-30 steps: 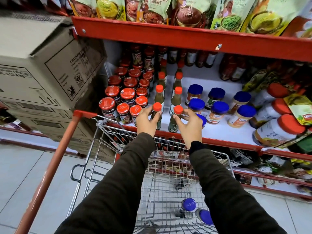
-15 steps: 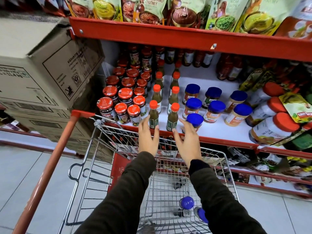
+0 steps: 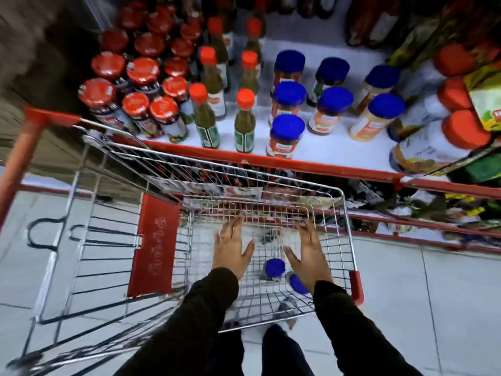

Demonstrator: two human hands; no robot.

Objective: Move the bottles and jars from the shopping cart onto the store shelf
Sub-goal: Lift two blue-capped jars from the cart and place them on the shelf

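1. Head view showed left hand (image 3: pixel 230 246) and right hand (image 3: pixel 311 256) spread, empty, inside cart (image 3: pixel 349 226).
2. Two jars (image 3: pixel 274 267) lay below; each needed one firm grasp around the body.

The shopping cart (image 3: pixel 271 185) is shiny wire metal with a matt red plastic flap (image 3: pixel 154 245); jars (image 3: pixel 287 137) wear smooth blue plastic lids; sleeves (image 3: pixel 200 316) look matt dark cloth.
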